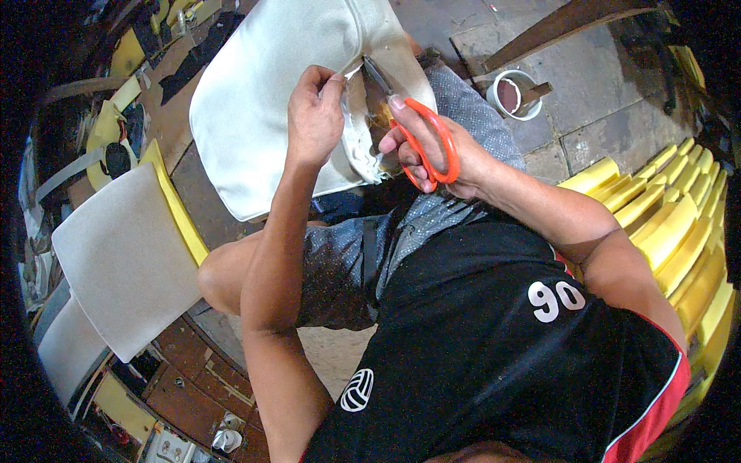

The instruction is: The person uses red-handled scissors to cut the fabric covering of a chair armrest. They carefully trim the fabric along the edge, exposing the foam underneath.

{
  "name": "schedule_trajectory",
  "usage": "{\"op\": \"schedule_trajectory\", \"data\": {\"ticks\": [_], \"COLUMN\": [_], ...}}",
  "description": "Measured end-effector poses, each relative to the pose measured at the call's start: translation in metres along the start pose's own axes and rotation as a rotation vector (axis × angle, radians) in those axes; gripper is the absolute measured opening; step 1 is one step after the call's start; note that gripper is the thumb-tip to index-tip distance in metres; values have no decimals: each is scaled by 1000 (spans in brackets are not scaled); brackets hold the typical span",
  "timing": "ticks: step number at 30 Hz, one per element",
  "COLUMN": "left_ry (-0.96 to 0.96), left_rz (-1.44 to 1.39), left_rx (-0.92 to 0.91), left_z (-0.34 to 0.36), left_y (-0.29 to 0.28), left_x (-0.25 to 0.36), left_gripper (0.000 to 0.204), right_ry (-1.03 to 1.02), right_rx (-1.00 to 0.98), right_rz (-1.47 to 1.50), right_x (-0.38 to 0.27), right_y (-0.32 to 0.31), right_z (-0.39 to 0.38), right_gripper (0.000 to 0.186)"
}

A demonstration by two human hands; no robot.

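A large off-white upholstered cushion [255, 100] lies across my lap, its open seam showing a frayed white fabric edge [356, 139]. My left hand [316, 116] is closed, thumb and fingers pinching that edge near the top of the opening. In my right hand [432, 150] is a pair of scissors [446, 143] with orange handles, my fingers through the loops. The dark blades point up and left, their tips at the cushion's seam close to my left fingers. Some yellowish stuffing shows beside the blades. Whether the blades are cutting cloth I cannot tell.
To the right stand stacked yellow foam strips [671, 224]. A white pot [515, 95] with reddish-brown contents sits on the tiled floor, below a wooden bar [567, 31]. A pale grey padded panel [127, 255] is by my left knee. Scraps clutter the far left.
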State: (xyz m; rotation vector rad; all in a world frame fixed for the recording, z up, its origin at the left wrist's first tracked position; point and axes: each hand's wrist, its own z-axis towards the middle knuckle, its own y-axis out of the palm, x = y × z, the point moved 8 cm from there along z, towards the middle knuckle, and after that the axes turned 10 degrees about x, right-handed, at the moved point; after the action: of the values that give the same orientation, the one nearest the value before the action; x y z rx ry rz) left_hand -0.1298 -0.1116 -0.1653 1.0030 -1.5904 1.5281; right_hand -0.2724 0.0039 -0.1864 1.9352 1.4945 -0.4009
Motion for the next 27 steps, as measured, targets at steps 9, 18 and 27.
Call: {"op": "schedule_trajectory", "data": {"ticks": [9,18,27], "left_ry": [57,26,65], "left_rz": [105,-3,32], "left_rx": [111,99,85], "left_z": [2,9,4], "left_y": [-12,-13,-10], "left_x": [15,1,5], "left_gripper": [22,21,23], "right_ry": [-78,-32,16], "right_rx": [29,8,-60], "right_rz": [-122,-74,33], "right_x": [-8,-10,-4], "right_y": [-1,-7,3], "right_z": [-9,-7,3], "right_gripper": [72,73,74]}}
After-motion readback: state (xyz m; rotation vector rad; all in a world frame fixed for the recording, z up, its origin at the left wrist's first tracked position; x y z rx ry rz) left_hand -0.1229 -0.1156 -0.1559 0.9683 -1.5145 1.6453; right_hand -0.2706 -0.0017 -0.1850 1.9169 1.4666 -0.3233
